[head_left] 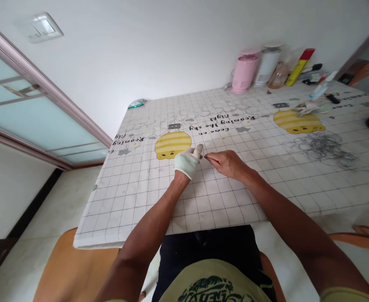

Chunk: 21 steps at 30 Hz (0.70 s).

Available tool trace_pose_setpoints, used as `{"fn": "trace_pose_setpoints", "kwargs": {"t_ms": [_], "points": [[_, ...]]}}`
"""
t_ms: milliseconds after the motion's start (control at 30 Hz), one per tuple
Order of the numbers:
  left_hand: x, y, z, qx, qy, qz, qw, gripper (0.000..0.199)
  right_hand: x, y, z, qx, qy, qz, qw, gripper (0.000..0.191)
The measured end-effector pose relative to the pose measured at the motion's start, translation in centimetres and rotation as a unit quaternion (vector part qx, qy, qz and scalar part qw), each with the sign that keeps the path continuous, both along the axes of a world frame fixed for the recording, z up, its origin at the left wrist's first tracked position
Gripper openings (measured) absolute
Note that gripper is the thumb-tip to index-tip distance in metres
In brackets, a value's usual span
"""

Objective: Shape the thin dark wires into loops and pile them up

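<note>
My left hand [189, 159], in a white glove with a pale green cuff, is closed in a pinch above the table's middle. My bare right hand [226, 162] is closed too, thumb and fingertips pressed together, just to the right of the glove. A small gap separates the two sets of fingertips. Whatever they grip is too thin or too hidden to name. Off to the right lies a loose tangle of fine dark strands [325, 150]. Faint curly grey strands [203, 111] run across the back of the tablecloth [134, 197], a white grid with yellow bear prints.
Against the wall stand a pink cylinder [245, 71], a white cylinder [267, 65], a clear bottle [278, 75] and a yellow can with a red cap [299, 69]. A crumpled glove [313, 106] and a spray bottle [323, 87] lie nearer. A green-edged packet [136, 103] sits at the back left corner.
</note>
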<state>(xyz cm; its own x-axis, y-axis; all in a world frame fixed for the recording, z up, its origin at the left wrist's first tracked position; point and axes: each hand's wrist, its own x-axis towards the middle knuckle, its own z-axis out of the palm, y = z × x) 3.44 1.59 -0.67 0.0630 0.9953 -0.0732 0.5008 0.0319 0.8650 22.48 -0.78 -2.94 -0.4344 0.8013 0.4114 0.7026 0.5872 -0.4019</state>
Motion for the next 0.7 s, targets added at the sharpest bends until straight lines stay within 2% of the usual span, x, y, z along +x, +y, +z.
{"fn": "trace_pose_setpoints", "kwargs": {"t_ms": [133,267,367,567,700], "points": [[-0.7,0.1,0.2,-0.036,-0.089,-0.015,0.995,0.043,1.2,0.5,-0.2,-0.011,0.049,-0.026,0.998,0.029],[-0.4,-0.2,-0.1,-0.065,-0.029,-0.136,0.988,0.032,1.8,1.0,-0.5,-0.011,0.071,-0.042,0.997,0.029],[0.5,-0.5,-0.9,-0.064,0.007,-0.179,0.982,0.025,1.5,1.0,-0.6,-0.008,0.073,-0.041,0.996,0.027],[1.7,-0.4,-3.0,-0.087,-0.06,-0.152,0.983,0.023,1.1,1.1,-0.4,-0.015,0.101,-0.031,0.994,0.026],[1.3,-0.1,-2.7,-0.114,-0.154,-0.071,0.979,0.016,1.5,1.3,-0.4,-0.02,0.134,-0.036,0.99,0.028]]}}
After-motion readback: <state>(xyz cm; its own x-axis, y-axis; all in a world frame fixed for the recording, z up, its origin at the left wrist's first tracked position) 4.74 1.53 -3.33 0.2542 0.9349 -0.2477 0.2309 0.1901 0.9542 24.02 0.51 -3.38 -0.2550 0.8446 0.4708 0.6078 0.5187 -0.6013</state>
